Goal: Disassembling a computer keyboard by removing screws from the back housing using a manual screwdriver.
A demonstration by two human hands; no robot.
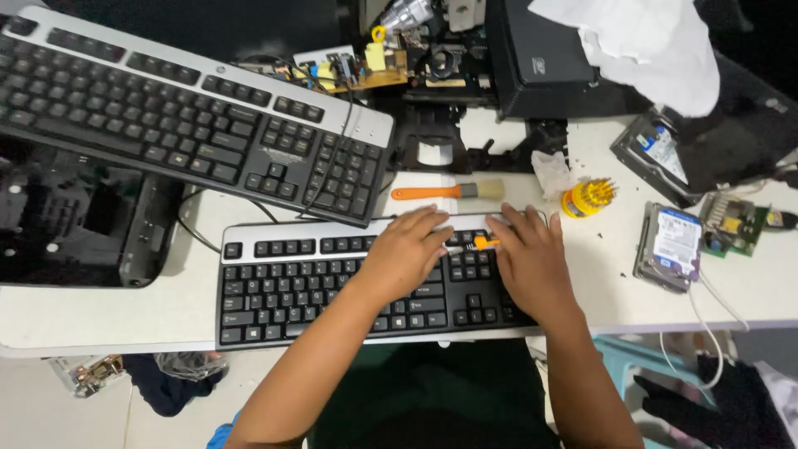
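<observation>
Two hands low centre on the black keyboard point(332, 291): left hand point(407, 249) and right hand point(528, 258) pinch a small orange-handled tool point(480, 243), mostly hidden beneath curled fingers point(432, 223); its tip can't be made out.

White-blue rectangular labels point(675, 237) on two right-side hard drives point(667, 247)

Both hands palm-down, left point(405, 254), right point(529, 259), fingers forward.
</observation>
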